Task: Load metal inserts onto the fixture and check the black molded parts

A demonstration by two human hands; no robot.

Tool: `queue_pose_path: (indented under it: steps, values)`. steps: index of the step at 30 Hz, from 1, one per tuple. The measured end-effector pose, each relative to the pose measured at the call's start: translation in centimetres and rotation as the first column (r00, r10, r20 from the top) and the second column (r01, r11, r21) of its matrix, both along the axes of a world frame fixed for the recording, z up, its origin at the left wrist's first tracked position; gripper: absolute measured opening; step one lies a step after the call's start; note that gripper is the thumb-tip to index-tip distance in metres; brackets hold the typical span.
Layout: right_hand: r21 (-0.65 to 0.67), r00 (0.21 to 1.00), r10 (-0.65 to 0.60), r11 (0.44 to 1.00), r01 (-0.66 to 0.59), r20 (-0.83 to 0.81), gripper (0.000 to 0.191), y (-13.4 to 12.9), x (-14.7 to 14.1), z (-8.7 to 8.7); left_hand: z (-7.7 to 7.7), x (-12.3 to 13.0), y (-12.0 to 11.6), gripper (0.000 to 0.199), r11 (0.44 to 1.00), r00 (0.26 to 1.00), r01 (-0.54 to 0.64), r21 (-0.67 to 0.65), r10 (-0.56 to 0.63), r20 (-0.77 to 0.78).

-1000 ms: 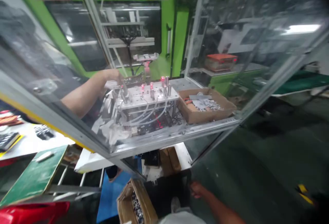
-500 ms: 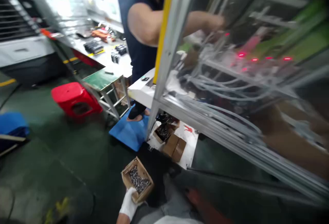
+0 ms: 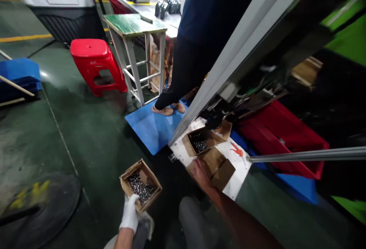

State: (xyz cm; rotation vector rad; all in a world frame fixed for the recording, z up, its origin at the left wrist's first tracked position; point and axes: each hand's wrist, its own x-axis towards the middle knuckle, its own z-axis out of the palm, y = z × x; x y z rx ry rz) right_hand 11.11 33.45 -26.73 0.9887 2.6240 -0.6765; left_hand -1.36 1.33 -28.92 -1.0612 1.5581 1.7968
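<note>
Head view: gloved left hand (image 3: 130, 214) grips full box (image 3: 140, 184); bare right hand (image 3: 200, 173) rests fingers on closed carton (image 3: 217, 166) at plate (image 3: 240, 173) edge, unlifted.

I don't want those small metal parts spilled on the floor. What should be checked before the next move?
1. Left hand has a grip on the carton of parts: ok.
2. Carton held level: ok, slightly tilted.
3. Right hand on the closed carton: ok, touching; grip cannot tell.
4. Open carton sits fully on the white plate: ok.
5. Co-worker's feet apart from the cartons: ok.
</note>
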Motion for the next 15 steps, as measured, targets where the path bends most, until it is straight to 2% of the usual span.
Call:
queue_pose_path:
  steps: [3,6,10,15]
  values:
    - [0.156,0.997,0.023,0.987,-0.034,0.074,0.047,4.2,-3.8,-4.9,-4.6,-3.7,1.0,0.039,0.992,0.980,0.128,0.007,-0.126,-0.153]
    - [0.178,0.979,0.079,0.978,-0.113,0.189,0.034,8.1,-5.3,-8.4,-6.9,-6.7,2.5,0.033,0.981,0.947,0.196,-0.016,-0.193,-0.257]
    - [0.155,0.953,0.182,0.962,-0.223,0.240,0.023,10.5,-5.0,-11.1,-7.5,-8.4,4.5,0.026,0.984,0.940,0.179,0.005,-0.169,-0.297]
    - [0.211,0.969,0.206,0.950,-0.231,0.134,0.026,10.5,-3.1,-11.9,-7.2,-8.5,7.1,0.026,0.978,0.906,0.208,-0.003,-0.194,-0.377]
